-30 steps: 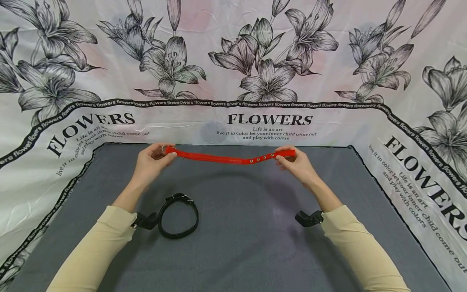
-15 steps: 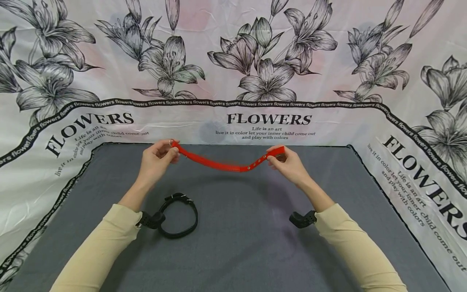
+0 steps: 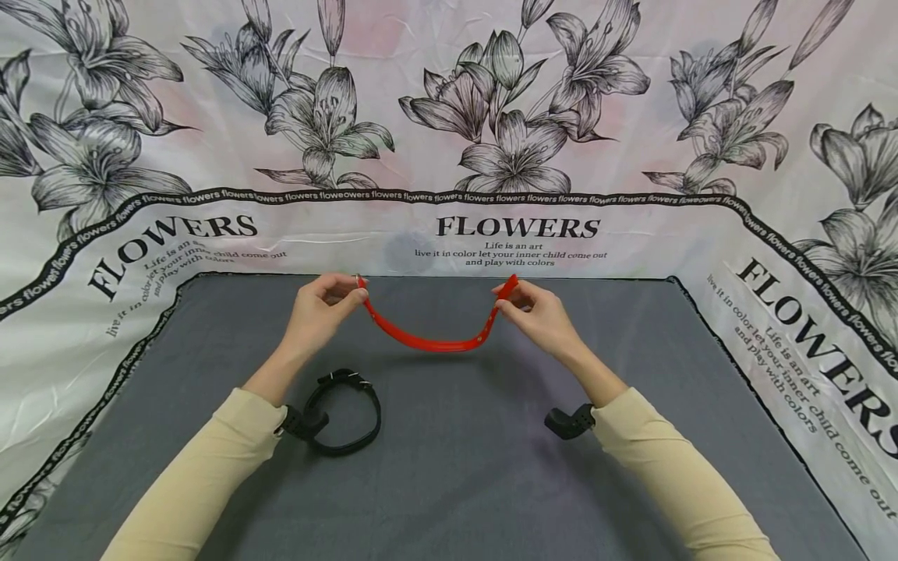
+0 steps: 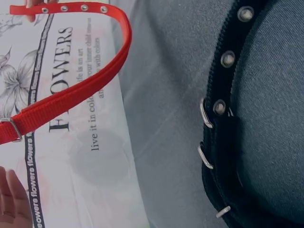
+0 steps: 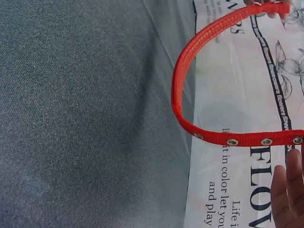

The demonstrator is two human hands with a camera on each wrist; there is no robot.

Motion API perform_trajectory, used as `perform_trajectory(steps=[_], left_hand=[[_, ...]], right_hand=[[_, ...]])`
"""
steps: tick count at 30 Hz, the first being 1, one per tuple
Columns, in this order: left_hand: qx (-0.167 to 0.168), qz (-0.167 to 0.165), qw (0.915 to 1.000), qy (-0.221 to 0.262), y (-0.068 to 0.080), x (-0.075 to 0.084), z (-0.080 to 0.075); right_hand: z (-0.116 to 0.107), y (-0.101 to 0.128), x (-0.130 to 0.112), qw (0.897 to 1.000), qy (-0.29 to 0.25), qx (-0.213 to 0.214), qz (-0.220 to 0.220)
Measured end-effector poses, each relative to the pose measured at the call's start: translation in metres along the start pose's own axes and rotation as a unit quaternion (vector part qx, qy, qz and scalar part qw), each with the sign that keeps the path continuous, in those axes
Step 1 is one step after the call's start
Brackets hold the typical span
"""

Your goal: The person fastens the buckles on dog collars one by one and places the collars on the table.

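Note:
A red collar [image 3: 438,344] with metal eyelets sags in a U above the grey cloth, held at both ends. My left hand [image 3: 323,310] pinches its buckle end between thumb and fingers. The eyelet end is pinched by my right hand [image 3: 539,313], its tip sticking up past the fingers. In the left wrist view the red collar [image 4: 102,78] shows a silver loop near my hand; the right wrist view shows several eyelets on the collar [image 5: 178,80]. Below my left hand lies a black collar [image 3: 379,417], buckled into a ring, partly behind the left wrist camera.
Grey cloth [image 3: 463,467] covers the table. Behind it and at both sides rises a white cloth [image 3: 337,241] printed with flowers and lettering. Each wrist carries a black camera, such as the right camera [image 3: 570,421].
Both hands have moved toward each other, each still gripping its end. The red collar has gone from nearly straight to a deep sag. The black collar has stayed put.

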State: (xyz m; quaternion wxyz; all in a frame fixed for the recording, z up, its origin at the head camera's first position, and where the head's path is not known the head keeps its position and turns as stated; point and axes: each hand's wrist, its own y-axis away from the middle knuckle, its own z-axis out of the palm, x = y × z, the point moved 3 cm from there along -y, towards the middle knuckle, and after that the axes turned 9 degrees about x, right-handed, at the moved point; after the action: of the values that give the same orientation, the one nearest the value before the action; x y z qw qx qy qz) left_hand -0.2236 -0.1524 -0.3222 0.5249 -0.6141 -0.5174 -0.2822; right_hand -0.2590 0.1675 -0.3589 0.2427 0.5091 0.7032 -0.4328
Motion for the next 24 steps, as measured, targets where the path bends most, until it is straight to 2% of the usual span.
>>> perform_trajectory(steps=[3,11,19,24], left_hand=[[-0.009,-0.005,0.9999,-0.004,0.0,0.001,0.004],[-0.039,0.003,0.9988,0.031,0.0,0.001,0.02],[-0.054,0.002,0.9977,0.04,-0.007,-0.022,0.036],[-0.06,-0.005,0.9975,0.038,-0.004,-0.023,0.042]], right_hand=[[0.002,-0.001,-0.003,1.0,0.01,0.002,-0.014],[0.009,-0.001,-0.008,1.0,0.01,-0.003,-0.02],[0.016,0.0,-0.011,1.0,-0.022,0.01,-0.009],[0.022,0.0,-0.015,0.999,-0.024,-0.003,-0.025]])
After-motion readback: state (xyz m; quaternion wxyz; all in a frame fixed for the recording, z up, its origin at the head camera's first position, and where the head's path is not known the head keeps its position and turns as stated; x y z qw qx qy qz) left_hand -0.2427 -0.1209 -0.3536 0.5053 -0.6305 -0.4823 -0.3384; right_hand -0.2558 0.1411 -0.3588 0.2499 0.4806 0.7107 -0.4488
